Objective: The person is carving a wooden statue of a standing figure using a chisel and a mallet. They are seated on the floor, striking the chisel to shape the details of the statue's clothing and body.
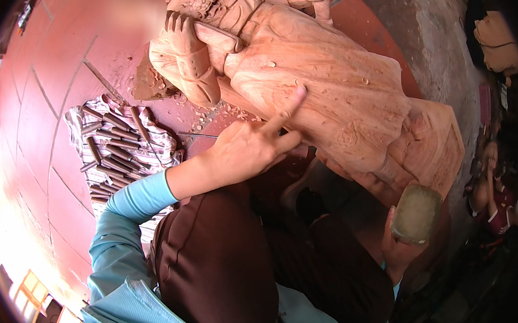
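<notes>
A large carved wooden figure [331, 76] in a flowing robe lies on its back across the far side of my lap, its head to the upper left. My left hand [254, 146] rests on the near side of its robe, with the index finger stretched out onto the carved surface and the other fingers loosely bent. Nothing shows in that hand. At the right, by the figure's base [434, 144], my right hand [398, 246] grips a mallet; its blocky, grey-green head [417, 214] faces up and hides most of the grip.
Several dark-handled carving chisels [122, 146] lie on a striped cloth [81, 128] at the left. Wood shavings [202, 117] are scattered on the red tiled floor [54, 87] beside the figure. Another person [496, 205] sits at the far right.
</notes>
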`<state>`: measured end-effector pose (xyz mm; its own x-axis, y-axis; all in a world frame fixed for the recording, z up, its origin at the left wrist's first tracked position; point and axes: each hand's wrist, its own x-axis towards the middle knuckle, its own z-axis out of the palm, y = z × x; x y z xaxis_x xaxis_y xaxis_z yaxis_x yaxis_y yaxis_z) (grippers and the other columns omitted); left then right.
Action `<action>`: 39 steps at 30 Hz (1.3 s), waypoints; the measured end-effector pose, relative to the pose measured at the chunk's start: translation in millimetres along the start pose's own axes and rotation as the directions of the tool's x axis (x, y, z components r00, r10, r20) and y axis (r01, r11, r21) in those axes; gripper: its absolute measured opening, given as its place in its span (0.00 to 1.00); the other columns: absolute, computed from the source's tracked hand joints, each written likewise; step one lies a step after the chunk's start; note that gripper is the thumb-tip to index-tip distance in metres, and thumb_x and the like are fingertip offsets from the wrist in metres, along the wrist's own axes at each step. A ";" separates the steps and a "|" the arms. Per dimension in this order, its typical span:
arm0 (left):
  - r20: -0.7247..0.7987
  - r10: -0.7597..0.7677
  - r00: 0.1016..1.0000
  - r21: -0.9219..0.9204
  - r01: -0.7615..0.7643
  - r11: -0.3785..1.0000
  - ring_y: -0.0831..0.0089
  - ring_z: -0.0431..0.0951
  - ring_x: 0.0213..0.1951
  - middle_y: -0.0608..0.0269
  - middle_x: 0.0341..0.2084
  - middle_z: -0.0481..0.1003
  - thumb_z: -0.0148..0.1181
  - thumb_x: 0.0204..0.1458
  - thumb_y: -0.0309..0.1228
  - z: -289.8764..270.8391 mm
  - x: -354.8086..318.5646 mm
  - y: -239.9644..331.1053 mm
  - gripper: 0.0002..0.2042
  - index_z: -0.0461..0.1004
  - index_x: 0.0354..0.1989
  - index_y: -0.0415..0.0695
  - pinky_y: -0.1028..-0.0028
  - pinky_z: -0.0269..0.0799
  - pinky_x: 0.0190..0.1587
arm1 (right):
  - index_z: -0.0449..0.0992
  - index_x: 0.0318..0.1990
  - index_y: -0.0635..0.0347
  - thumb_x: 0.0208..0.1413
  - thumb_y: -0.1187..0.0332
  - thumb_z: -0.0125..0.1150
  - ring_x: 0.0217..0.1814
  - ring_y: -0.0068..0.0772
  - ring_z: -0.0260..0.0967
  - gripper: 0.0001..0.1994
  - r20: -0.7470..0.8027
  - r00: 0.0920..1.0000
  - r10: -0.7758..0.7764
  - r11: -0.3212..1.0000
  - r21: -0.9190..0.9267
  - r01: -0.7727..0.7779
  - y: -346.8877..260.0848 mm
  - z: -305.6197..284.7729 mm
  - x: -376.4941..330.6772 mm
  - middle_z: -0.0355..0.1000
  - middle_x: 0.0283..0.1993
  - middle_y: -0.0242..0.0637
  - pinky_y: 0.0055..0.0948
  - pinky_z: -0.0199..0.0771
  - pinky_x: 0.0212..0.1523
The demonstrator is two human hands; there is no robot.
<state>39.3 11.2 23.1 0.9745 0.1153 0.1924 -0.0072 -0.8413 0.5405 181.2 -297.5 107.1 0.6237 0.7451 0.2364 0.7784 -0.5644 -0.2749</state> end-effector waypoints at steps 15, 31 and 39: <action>-0.157 0.260 0.953 -0.028 -0.267 0.963 0.67 0.74 0.23 0.63 0.27 0.71 0.64 0.45 0.35 -19.5 -10.3 6.5 0.21 0.72 0.49 0.45 0.71 0.72 0.24 | 0.64 0.57 0.67 0.52 0.68 0.65 0.29 0.20 0.64 0.26 0.178 0.754 0.632 0.616 0.475 -0.628 6.6 12.6 40.0 0.68 0.34 0.33 0.19 0.66 0.27; -0.136 -0.983 -0.121 -0.357 0.932 -0.066 0.58 0.79 0.23 0.46 0.26 0.74 0.50 0.52 0.29 -20.2 -408.6 -111.2 0.08 0.72 0.37 0.39 0.61 0.74 0.32 | 0.71 0.53 0.60 0.53 0.42 0.56 0.48 0.55 0.68 0.31 -0.247 0.920 0.303 0.716 -0.578 -0.391 213.3 22.5 34.0 0.70 0.49 0.56 0.45 0.68 0.48; -0.448 -0.890 0.082 0.129 0.991 0.027 0.51 0.69 0.43 0.50 0.39 0.66 0.59 0.49 0.42 45.0 -346.6 -114.9 0.13 0.74 0.34 0.45 0.58 0.70 0.41 | 0.69 0.55 0.60 0.57 0.46 0.53 0.48 0.55 0.67 0.28 -0.262 0.965 -0.005 0.862 -0.490 -0.128 208.0 4.9 30.0 0.68 0.50 0.57 0.44 0.68 0.49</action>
<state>-287.6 44.2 -142.5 -0.0139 0.9950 -0.0986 0.9948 0.0237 0.0992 361.5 -390.8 52.5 0.6165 0.6288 0.4739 0.6262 -0.7564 0.1891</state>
